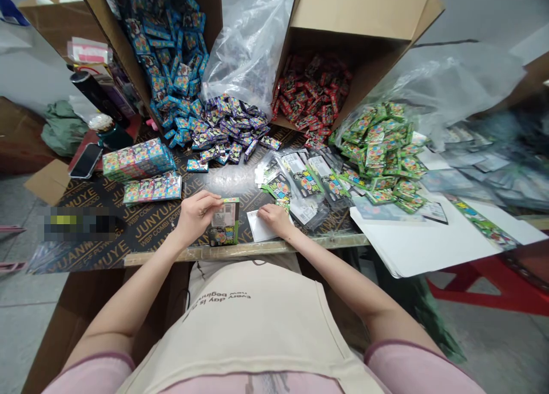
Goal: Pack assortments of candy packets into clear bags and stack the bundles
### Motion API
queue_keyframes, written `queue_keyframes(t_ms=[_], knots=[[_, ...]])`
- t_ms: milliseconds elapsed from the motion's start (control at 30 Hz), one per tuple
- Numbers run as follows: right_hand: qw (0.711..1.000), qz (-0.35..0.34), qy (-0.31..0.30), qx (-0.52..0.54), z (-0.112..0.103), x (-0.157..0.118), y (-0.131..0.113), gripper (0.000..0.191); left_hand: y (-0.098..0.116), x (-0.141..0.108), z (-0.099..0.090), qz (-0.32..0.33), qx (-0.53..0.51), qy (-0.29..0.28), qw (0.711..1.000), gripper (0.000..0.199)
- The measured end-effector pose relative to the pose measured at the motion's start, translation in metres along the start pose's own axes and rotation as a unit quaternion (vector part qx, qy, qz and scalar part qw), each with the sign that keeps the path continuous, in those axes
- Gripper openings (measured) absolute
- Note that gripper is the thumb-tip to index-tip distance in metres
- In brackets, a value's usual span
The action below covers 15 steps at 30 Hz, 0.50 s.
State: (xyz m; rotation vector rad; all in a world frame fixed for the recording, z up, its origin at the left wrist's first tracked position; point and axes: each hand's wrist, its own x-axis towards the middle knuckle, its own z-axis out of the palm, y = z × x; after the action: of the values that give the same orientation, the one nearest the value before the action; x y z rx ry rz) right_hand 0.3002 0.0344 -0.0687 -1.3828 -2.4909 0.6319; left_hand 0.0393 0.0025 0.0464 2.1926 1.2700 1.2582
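Note:
My left hand [198, 212] is closed in a pinch on the upper edge of a flat black-and-green packet [225, 233] near the table's front edge. A pale label-like patch shows on its upper part. My right hand [275, 219] has its fingers curled on a white sheet [259, 229], pressed to the tabletop. Just beyond the right hand lie several clear-sleeved black-and-green packets [306, 179]. Small purple packs [234, 128] are heaped farther back.
Blue packs [171, 56] spill from a tilted carton; red packs [315, 91] fill another. Green packs [386, 139] are piled at right beside white boards [398, 245]. At left stand stacked colourful packs [137, 159], a phone [86, 160] and a black bottle [96, 94].

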Motion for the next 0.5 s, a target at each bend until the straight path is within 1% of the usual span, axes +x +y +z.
queue_keyframes(t_ms=[100, 167, 233, 300, 333, 400, 433, 500], knots=[[0.999, 0.009, -0.006, 0.031, -0.004, 0.001, -0.001, 0.017, -0.001, 0.000, 0.001, -0.008, -0.005, 0.008, 1.000, 0.008], [0.998, 0.017, -0.023, 0.063, -0.014, 0.007, 0.003, 0.012, 0.000, 0.001, 0.001, -0.016, -0.008, 0.005, 1.000, 0.008], [0.993, 0.019, -0.055, 0.103, -0.030, 0.018, 0.008, 0.011, 0.001, 0.002, -0.001, -0.017, -0.012, -0.005, 1.000, 0.009], [0.988, 0.016, -0.079, 0.135, -0.053, 0.033, 0.007, 0.016, 0.003, 0.002, -0.003, -0.021, -0.016, -0.017, 1.000, 0.009], [0.985, 0.012, -0.079, 0.153, -0.067, 0.041, 0.002, 0.017, 0.005, 0.003, -0.004, -0.027, -0.017, -0.021, 0.999, 0.009], [0.974, -0.005, -0.064, 0.216, -0.093, 0.055, -0.017, 0.018, 0.006, 0.003, -0.007, -0.043, -0.022, -0.026, 0.998, 0.009], [0.960, -0.022, -0.056, 0.273, -0.105, 0.061, -0.030, 0.019, 0.007, 0.003, -0.008, -0.053, -0.029, -0.027, 0.998, 0.009], [0.924, -0.065, -0.083, 0.367, -0.122, 0.069, -0.060, 0.022, 0.006, 0.003, -0.009, -0.073, -0.052, -0.019, 0.996, 0.008]])
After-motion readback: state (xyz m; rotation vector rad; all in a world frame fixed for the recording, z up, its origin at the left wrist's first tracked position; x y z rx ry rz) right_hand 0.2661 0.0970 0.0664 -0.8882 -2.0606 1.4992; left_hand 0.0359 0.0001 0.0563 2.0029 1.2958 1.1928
